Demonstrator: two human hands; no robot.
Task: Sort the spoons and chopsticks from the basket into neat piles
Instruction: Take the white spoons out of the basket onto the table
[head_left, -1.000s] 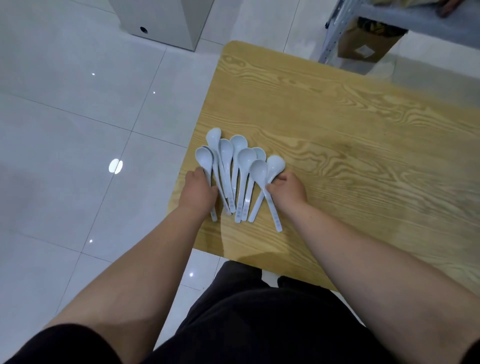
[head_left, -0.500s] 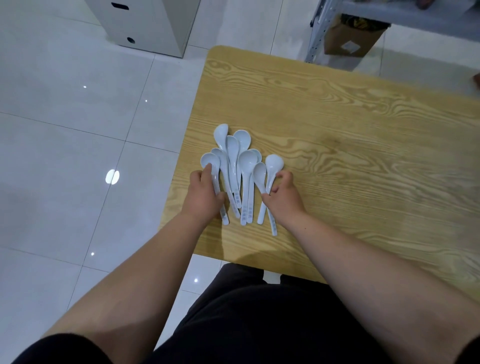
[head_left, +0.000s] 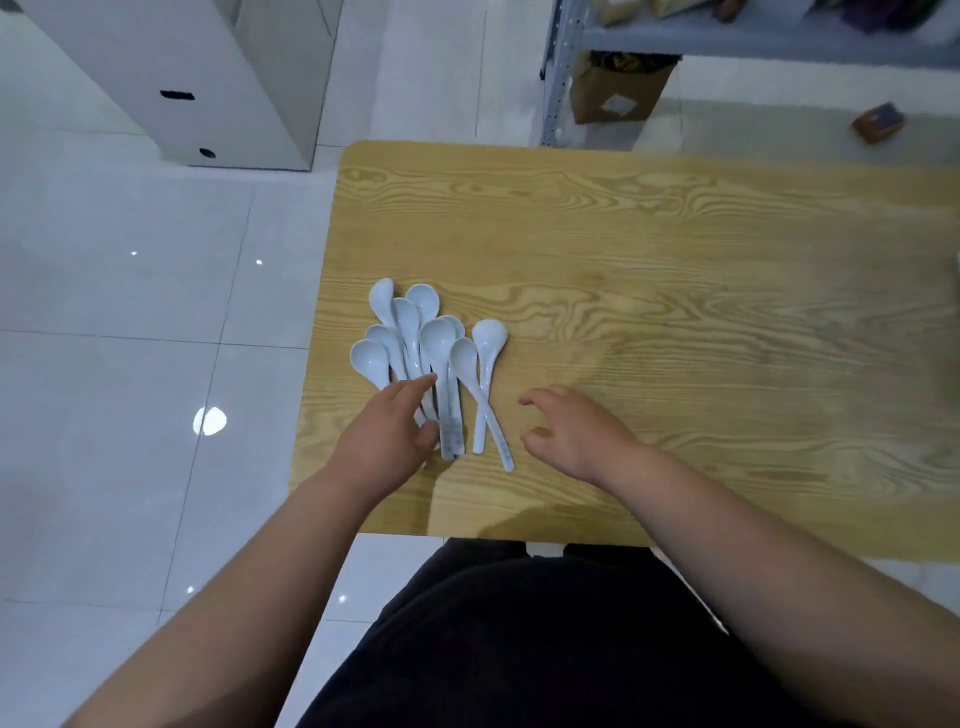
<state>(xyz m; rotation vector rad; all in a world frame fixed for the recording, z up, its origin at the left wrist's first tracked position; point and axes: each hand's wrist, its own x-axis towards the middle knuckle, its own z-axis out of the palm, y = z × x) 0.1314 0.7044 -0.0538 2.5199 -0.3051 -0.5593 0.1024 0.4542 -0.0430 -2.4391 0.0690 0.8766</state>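
Note:
Several pale blue-white soup spoons (head_left: 427, 358) lie in a loose fan on the wooden table (head_left: 675, 322) near its left edge, bowls away from me. Two of them (head_left: 480, 384) cross each other at the pile's right side. My left hand (head_left: 387, 441) rests over the handles on the left of the pile, fingers spread. My right hand (head_left: 574, 434) hovers just right of the spoons, fingers curled and apart, touching none. No chopsticks or basket are in view.
The table's left edge runs close beside the spoon pile, with white tiled floor (head_left: 130, 364) below. A white cabinet (head_left: 171, 78) stands at the back left. A metal shelf (head_left: 727, 36) with a cardboard box (head_left: 618, 91) stands behind the table.
My right hand has let go of the rightmost spoons and moved right, away from the pile. My left hand has opened over the handles. The view has tilted up.

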